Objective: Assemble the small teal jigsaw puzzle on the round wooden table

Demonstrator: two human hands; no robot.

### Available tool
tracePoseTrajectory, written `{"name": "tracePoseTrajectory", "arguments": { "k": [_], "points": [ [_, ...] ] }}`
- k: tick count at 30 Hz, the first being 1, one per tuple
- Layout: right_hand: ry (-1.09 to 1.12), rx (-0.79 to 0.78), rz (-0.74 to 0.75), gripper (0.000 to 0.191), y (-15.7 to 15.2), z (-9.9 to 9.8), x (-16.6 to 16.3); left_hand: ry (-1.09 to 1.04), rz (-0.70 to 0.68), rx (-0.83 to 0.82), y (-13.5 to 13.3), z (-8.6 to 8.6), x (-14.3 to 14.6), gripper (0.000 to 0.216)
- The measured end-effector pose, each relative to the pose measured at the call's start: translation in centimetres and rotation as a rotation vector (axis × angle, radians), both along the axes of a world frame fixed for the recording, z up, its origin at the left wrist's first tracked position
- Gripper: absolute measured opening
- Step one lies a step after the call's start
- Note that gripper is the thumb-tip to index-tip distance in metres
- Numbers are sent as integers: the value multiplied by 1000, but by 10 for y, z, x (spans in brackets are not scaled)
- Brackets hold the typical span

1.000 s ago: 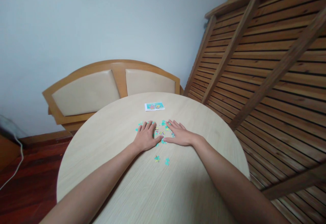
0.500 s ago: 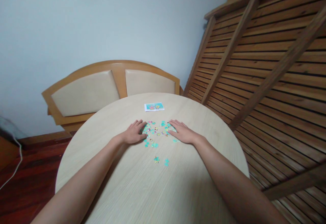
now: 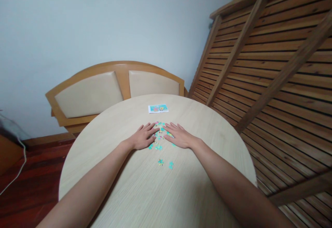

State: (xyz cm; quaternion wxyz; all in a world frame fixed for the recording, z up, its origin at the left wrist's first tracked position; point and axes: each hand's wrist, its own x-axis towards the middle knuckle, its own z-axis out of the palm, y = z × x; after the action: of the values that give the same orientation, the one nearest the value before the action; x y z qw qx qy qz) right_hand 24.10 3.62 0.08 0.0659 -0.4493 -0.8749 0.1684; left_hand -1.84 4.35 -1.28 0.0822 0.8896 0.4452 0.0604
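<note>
Small puzzle pieces [image 3: 158,147], mostly turquoise with some yellow and pink, lie in a loose pile on the round table [image 3: 124,197]. My left hand [image 3: 142,136] rests palm down at the pile's left side, fingers spread and over some pieces. On the right side my right hand [image 3: 179,135] lies flat too, fingers stretched toward the left one. Pieces show in the narrow gap between the hands; others are hidden beneath them. Nearer to me, a few stray pieces [image 3: 160,162] and a turquoise pair [image 3: 171,165] sit apart from the pile.
Beyond the pile lies a picture card [image 3: 158,108] with cartoon figures on turquoise. A padded wooden headboard [image 3: 88,93] stands behind the table against the wall. Slatted wooden panels [image 3: 249,83] lean along the right, and a white cable [image 3: 22,162] hangs at the left.
Both hands have slid inward toward each other, pushing the puzzle pieces into a narrower pile. The stray pieces in front stay where they were on the table.
</note>
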Motion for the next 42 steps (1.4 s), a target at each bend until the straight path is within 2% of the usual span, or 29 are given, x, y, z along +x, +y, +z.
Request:
{"name": "tracePoseTrajectory", "arguments": {
  "k": [4,10,14,17,21,25,32,35,38,42],
  "points": [
    [-32,-19,8,85,-6,3,5,-24,-54,41,1,4,-3,50],
    [-41,-83,58,89,-17,9,1,-74,-161,67,-3,4,2,55],
    [-51,-132,-6,101,-18,11,4,-67,-226,97,-7,6,5,56],
    [-98,-107,-68,104,-15,6,7,-75,-283,123,-10,9,8,56],
    [-112,-30,-133,104,-10,-2,6,-83,-224,136,-11,10,12,55],
    [-89,-13,-108,98,-10,0,8,-99,-143,171,-12,10,14,57],
    [-78,-72,-9,101,-15,14,19,-127,-242,163,-17,20,20,49],
    [-109,-89,-40,104,-16,9,13,-109,-213,138,-16,15,20,55],
    [-108,-35,-103,106,-15,0,6,-72,-184,100,-15,8,18,66],
    [-97,-17,-120,107,-15,-5,2,-68,-215,73,-16,7,15,69]
  ]
}}
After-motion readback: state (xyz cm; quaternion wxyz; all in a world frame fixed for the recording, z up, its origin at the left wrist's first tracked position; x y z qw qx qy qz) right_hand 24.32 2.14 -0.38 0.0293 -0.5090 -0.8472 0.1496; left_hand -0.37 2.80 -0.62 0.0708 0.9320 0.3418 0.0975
